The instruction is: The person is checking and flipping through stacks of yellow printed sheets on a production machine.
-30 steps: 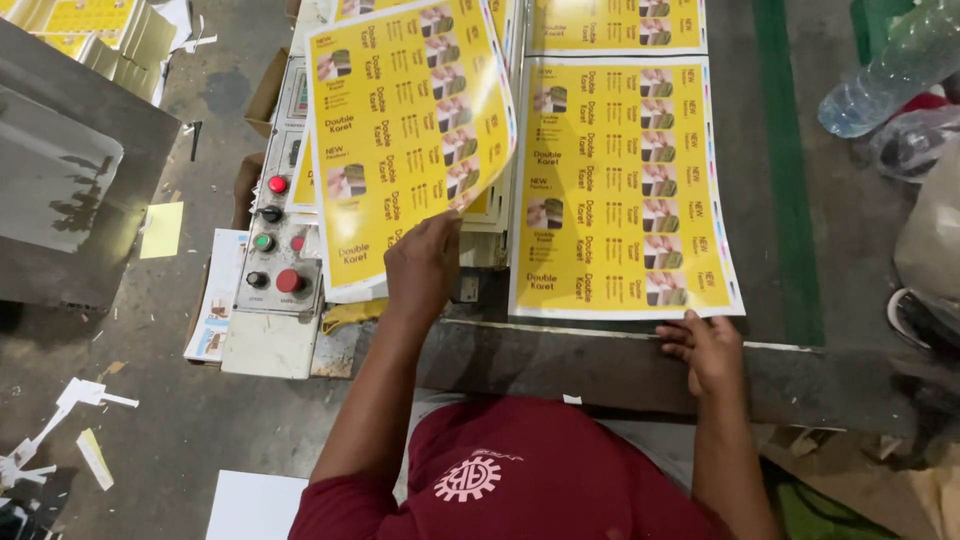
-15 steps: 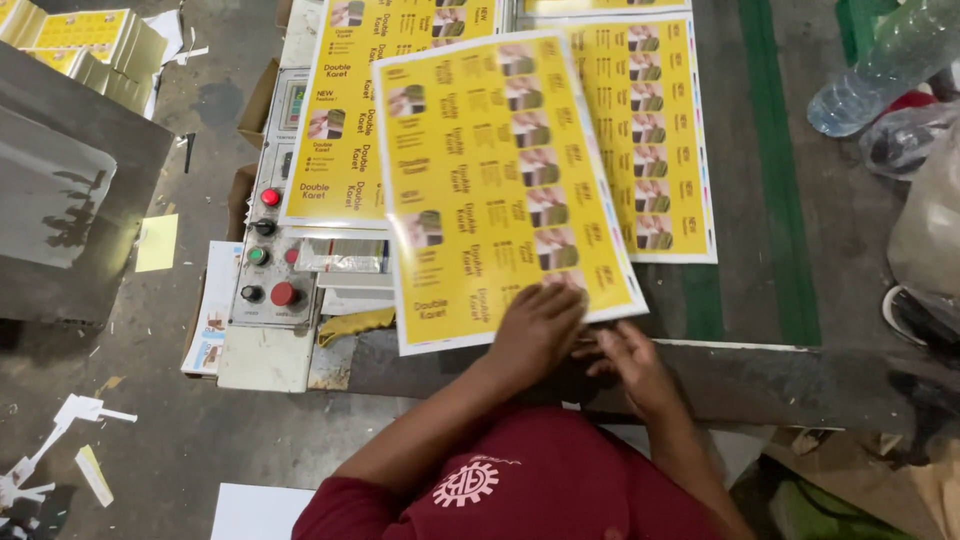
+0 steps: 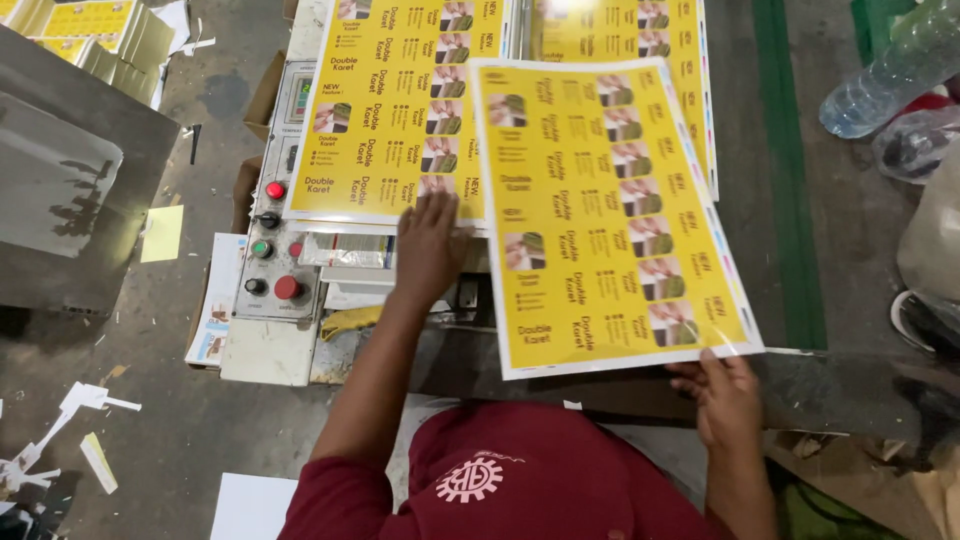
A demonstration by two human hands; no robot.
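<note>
Item: yellow printed sheet (image 3: 610, 215), large, white-bordered, bearing rows of small product pictures with text. It lies slanted across the table (image 3: 790, 150), its near edge reaching past the table's front edge toward the person, overlapping further yellow sheets beneath and beyond it.

Right hand (image 3: 725, 395): at the sheet's near right corner, fingers closed on the white border, pinching the edge.

Left hand (image 3: 430, 245): fingers spread and flat, palm down, resting at the lower edge of a second yellow sheet stack (image 3: 395, 110) just left of the slanted sheet. It holds nothing; it presses on the paper.

Adjacent fittings: a grey control panel (image 3: 272, 250) left of the stack, with red, green and black round buttons. A yellow cloth-like scrap (image 3: 350, 320) lies below the panel's right side.

Surroundings: a green stripe (image 3: 790, 200) runs along the table at right. A clear plastic bottle (image 3: 890, 70) lies at the upper right. More yellow printed stacks (image 3: 95, 30) sit at the upper left on the floor side. White paper offcuts (image 3: 60, 430) lie on the concrete floor (image 3: 150, 440) at lower left. A small pale yellow slip (image 3: 162, 233) lies near a grey metal surface (image 3: 70, 190). The person wears a dark red shirt (image 3: 530, 480).
</note>
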